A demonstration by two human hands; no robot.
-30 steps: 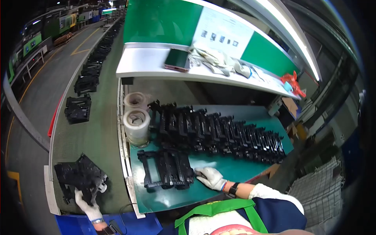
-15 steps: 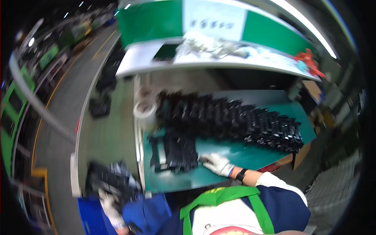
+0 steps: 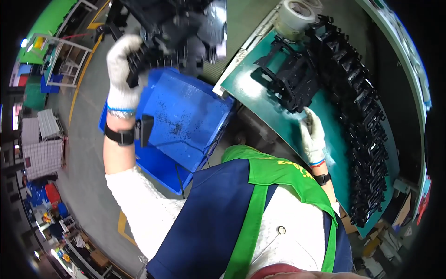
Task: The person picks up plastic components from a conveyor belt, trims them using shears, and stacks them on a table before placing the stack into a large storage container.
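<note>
My left hand (image 3: 121, 74), in a white knit glove, is raised at the upper left, its fingers closed round the edge of a black plastic frame (image 3: 172, 39). That part hangs above a blue plastic bin (image 3: 174, 114) and is partly cut off by the top edge of the picture. My right hand (image 3: 313, 132), gloved too, rests at the green tabletop (image 3: 283, 123) with its fingers extended. Its fingertips are at the near end of another black plastic part (image 3: 295, 83) lying on the table; whether they touch it I cannot tell.
A long row of black parts (image 3: 360, 125) stands packed along the table's right side. Rolls of clear tape (image 3: 297, 16) sit at its far end. A white shelf edge (image 3: 409, 51) curves along the right. Trolleys and bins line the grey floor (image 3: 86, 153) at left.
The view has swung left, bringing the blue bin to the middle. My left hand has lifted a black plastic frame from low at the left. My right hand stays by the part on the table.
</note>
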